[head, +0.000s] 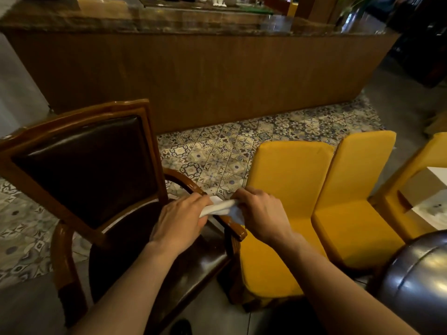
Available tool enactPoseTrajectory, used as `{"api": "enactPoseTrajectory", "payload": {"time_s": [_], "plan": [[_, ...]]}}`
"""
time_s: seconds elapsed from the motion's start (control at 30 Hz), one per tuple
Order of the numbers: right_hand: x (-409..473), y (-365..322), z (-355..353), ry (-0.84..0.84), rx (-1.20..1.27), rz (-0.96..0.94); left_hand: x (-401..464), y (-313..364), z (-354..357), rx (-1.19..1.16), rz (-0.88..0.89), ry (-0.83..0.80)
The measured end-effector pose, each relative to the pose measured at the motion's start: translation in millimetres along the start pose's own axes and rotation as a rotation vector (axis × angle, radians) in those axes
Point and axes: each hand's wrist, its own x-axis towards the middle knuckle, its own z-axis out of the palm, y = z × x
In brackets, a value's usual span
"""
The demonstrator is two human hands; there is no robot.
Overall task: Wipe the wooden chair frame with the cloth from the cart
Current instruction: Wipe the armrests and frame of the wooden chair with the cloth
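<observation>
A glossy brown wooden armchair (pixel 79 117) with a dark leather back and seat stands at the lower left. Its right armrest (pixel 235 228) curves toward me in the middle of the view. A small white cloth (pixel 221 207) is stretched over that armrest between both hands. My left hand (pixel 180 221) pinches the cloth's left end above the seat. My right hand (pixel 260 215) grips the right end, just right of the armrest. The middle part of the armrest is hidden under the cloth and hands.
Two yellow-covered chairs (pixel 297 189) stand close against the armchair's right side, with a third (pixel 416 170) farther right. A long wooden counter (pixel 205 76) runs across the back. A shiny dark metal rounded object (pixel 420 279) sits at the lower right. Patterned tiles cover the floor.
</observation>
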Motion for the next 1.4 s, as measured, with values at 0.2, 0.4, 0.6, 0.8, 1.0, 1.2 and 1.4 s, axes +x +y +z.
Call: {"api": "enactPoseTrajectory", "payload": {"time_s": [0.2, 0.4, 0.6, 0.8, 1.0, 1.2, 1.4], "plan": [[34.5, 22.4, 41.8, -0.064, 0.014, -0.01, 33.9, -35.5, 46.9, -0.056, -0.017, -0.007], [49.4, 49.0, 90.3, -0.138, -0.005, -0.061, 48.4, -55.5, 94.4, -0.062, -0.058, -0.084], [53.0, 89.6, 136.5, -0.196, 0.027, -0.073, 57.3, -52.4, 162.6, -0.019, -0.092, -0.132], [51.6, 132.3, 190.7, -0.292, 0.043, -0.103, 61.5, -47.4, 234.2, -0.03, -0.13, -0.218], [41.3, 167.2, 228.6, -0.375, 0.148, -0.144, 67.0, -42.9, 294.1, -0.047, -0.037, -0.307], [39.1, 188.9, 240.3, -0.437, 0.298, -0.147, 66.7, -36.6, 326.1, -0.128, -0.054, -0.276], [74.2, 203.9, 239.8, -0.382, 0.331, -0.235, 67.1, -35.8, 337.7, -0.16, -0.082, -0.247]]}}
